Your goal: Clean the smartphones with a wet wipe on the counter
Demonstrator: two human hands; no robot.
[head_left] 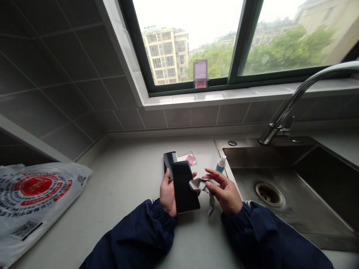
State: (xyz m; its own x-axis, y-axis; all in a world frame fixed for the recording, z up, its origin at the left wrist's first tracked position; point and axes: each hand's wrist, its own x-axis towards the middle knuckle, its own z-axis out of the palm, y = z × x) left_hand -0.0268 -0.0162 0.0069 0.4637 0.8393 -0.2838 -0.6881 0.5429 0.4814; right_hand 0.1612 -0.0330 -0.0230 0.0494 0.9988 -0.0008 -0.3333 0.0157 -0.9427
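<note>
My left hand (167,192) is closed around a black smartphone (185,188), its dark screen turned up toward me. In my right hand (226,192) a grey cleaning cloth (202,184) is pinched between thumb and fingers. One end of the cloth lies at the phone's right edge, and the rest hangs down. Behind the held phone, a second smartphone (169,160) lies on the counter, partly covered from view. Beside it is a clear phone case (183,153) with a pink piece (190,159) on it. A small spray bottle (221,164) with a white cap stands just beyond my right hand.
A steel sink (246,179) with a curved faucet (291,101) is at the right. On the left, a printed white plastic bag (42,201) lies on the pale counter (126,179). A tiled wall and window sill (224,96) bound the back.
</note>
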